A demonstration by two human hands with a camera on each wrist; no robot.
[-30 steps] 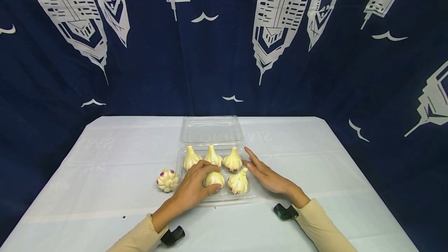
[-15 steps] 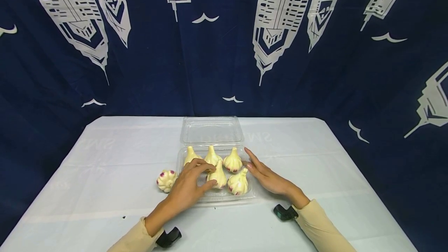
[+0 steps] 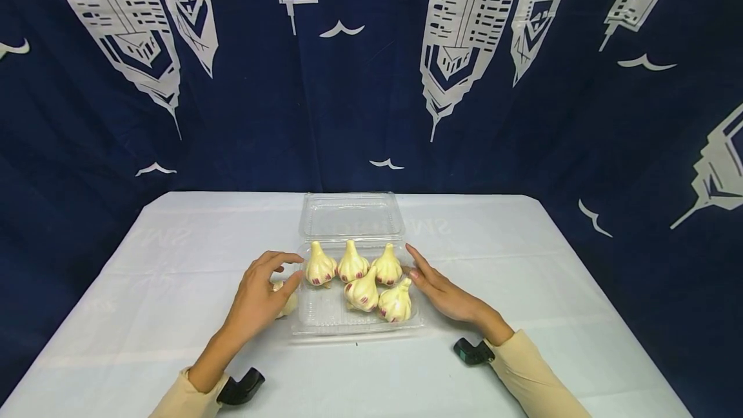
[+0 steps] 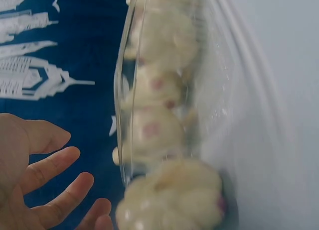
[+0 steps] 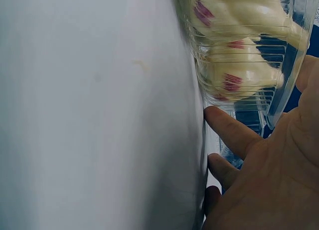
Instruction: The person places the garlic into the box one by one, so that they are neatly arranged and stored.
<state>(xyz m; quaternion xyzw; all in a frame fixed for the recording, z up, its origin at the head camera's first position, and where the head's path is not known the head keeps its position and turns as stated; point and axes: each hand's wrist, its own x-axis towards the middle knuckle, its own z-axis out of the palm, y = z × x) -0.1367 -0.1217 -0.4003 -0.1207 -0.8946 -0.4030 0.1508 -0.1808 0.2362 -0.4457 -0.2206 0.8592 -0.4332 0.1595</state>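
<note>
A clear plastic clamshell box (image 3: 325,322) stands with its lid (image 3: 351,217) folded back. Three garlic bulbs (image 3: 353,264) line its far row, and two more, a tilted bulb (image 3: 362,292) and a bulb by the right wall (image 3: 395,303), sit in front. My left hand (image 3: 255,295) is over a loose garlic bulb (image 3: 287,302) left of the box and partly covers it. Its fingers are spread and hold nothing; in the left wrist view they are apart from the bulb (image 4: 172,197). My right hand (image 3: 444,292) rests with extended fingers beside the box's right wall.
The white-covered table (image 3: 145,315) extends around the box. A dark blue cloth (image 3: 360,102) printed with white buildings hangs behind its far edge. A black wrist camera (image 3: 240,387) is on the left sleeve, another wrist camera (image 3: 473,351) on the right.
My left hand has let go of the front-row bulb and moved left, out of the box, to the loose bulb. The released bulb leans right beside its neighbour. My right hand stays put.
</note>
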